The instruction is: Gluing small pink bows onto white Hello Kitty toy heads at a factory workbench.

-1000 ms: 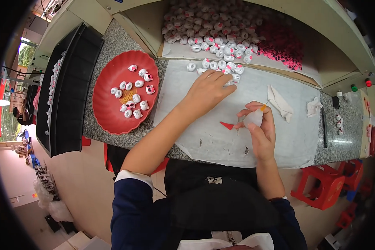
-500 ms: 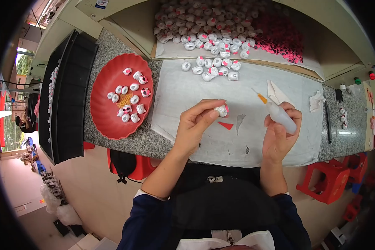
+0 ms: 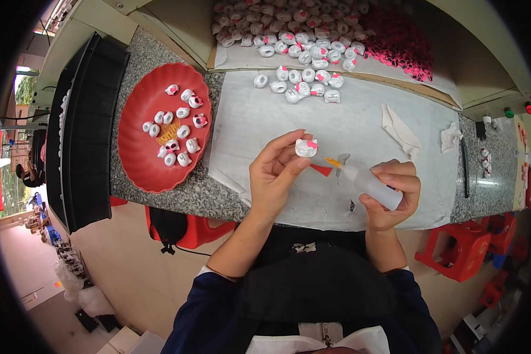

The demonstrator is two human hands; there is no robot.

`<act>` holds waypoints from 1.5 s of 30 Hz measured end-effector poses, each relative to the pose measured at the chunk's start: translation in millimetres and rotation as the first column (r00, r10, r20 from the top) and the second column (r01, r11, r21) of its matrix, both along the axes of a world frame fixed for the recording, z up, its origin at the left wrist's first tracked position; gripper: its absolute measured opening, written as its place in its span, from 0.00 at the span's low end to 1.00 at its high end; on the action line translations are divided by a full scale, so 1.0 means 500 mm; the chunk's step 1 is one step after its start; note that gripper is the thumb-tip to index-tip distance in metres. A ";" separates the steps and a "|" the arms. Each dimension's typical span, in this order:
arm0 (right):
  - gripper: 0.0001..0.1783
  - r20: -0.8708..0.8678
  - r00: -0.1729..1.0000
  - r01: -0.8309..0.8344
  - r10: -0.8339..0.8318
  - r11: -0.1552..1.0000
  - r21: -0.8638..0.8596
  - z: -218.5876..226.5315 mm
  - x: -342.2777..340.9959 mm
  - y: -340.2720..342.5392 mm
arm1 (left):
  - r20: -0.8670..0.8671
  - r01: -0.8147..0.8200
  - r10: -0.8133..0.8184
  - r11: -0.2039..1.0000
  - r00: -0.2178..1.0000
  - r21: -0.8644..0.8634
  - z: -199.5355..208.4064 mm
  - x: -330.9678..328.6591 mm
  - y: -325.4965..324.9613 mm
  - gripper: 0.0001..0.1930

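Observation:
Between the thumb and fingers of my left hand (image 3: 275, 177) is a small white cat-head figurine (image 3: 305, 148) with a pink bow, its front turned up. My right hand (image 3: 394, 197) is wrapped round a translucent squeeze bottle (image 3: 374, 186) with an orange needle tip (image 3: 333, 161). The bottle lies tilted, its tip pointing left toward the figurine, a short gap apart. Below the tip, a red scrap (image 3: 320, 170) lies on the white paper sheet (image 3: 242, 138). Whether the thin needle end touches the figurine is too fine to tell.
On the left stands a red scalloped plate (image 3: 138, 159) with several figurines, beside a black tray (image 3: 91, 165). At the back, a shelf holds a heap of white figurines (image 3: 289, 26) and pink pieces (image 3: 398, 50). Crumpled tissue (image 3: 400, 133) lies to the right.
My right hand has tipped the bottle over, bringing its tip left and down toward the figurine. My left hand has turned the figurine so its front shows. The view has shifted slightly.

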State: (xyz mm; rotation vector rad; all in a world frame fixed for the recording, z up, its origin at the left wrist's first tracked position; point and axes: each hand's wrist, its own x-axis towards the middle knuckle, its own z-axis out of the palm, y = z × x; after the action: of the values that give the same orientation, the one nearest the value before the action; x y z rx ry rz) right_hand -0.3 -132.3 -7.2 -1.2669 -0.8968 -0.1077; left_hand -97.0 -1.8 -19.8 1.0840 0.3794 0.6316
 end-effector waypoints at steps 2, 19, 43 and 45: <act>0.20 0.017 0.999 -0.036 0.036 0.999 0.007 -0.004 -0.002 0.004 | -0.006 -0.002 0.002 1.000 1.000 0.011 0.001 -0.002 0.001 0.20; 0.24 0.085 0.988 -0.129 0.127 0.991 0.018 -0.006 0.004 0.002 | -0.027 0.024 -0.023 0.998 0.999 0.064 0.000 -0.003 0.002 0.19; 0.25 0.109 0.987 -0.118 0.115 0.993 0.019 -0.007 0.001 0.004 | -0.014 0.056 -0.055 0.986 0.998 0.160 -0.016 -0.002 0.005 0.19; 0.25 0.107 0.988 -0.117 0.114 0.993 0.015 -0.006 0.001 0.005 | -0.015 0.045 -0.043 0.957 0.999 0.287 -0.017 -0.001 0.006 0.18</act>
State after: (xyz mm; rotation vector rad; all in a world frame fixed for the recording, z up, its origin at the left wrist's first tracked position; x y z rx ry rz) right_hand 0.1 -129.9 -10.0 -1.1949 -1.0562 -0.0935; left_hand -97.7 1.0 -28.5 1.3697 0.2749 0.6554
